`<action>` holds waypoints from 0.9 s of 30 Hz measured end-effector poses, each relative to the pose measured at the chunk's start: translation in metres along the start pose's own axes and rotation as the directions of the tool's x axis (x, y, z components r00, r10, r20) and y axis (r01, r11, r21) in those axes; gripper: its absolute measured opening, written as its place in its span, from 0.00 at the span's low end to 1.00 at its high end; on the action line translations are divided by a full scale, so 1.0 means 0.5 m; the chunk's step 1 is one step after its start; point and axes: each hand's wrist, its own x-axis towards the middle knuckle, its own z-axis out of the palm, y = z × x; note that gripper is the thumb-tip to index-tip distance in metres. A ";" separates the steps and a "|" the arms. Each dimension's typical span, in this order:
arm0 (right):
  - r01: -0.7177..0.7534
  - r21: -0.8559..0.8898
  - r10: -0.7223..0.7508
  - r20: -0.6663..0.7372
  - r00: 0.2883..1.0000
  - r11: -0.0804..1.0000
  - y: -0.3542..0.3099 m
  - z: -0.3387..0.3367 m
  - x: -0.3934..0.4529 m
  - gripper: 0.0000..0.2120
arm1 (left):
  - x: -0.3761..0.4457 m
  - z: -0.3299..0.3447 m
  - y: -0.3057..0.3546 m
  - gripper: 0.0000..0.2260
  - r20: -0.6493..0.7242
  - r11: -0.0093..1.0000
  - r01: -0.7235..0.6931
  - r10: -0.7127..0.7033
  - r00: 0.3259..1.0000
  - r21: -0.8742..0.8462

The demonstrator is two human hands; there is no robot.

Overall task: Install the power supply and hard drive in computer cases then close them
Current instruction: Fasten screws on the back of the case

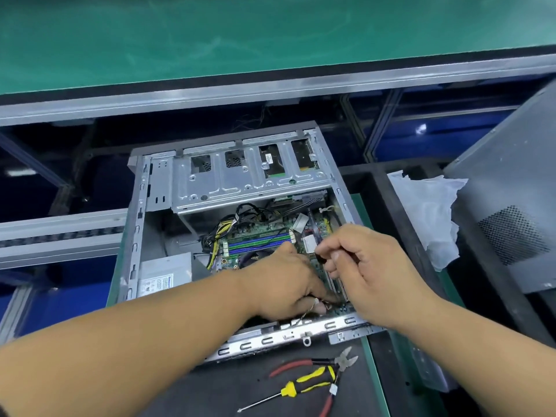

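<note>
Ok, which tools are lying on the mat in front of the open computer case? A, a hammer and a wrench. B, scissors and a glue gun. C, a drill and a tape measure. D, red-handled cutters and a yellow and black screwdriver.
D: the red-handled cutters and the yellow and black screwdriver lie together on the dark mat, just in front of the computer case.

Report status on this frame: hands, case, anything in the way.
Left hand pinching thin wires low inside the open case. Right hand pinching a small dark connector. Power supply seated. Cutters and screwdriver lie outside.
</note>
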 end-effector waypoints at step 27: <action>0.057 -0.155 -0.060 -0.016 0.998 0.986 -0.020 0.002 -0.003 0.12 | 0.032 0.030 -0.015 0.07 0.142 0.952 0.175 -0.215 0.966 0.249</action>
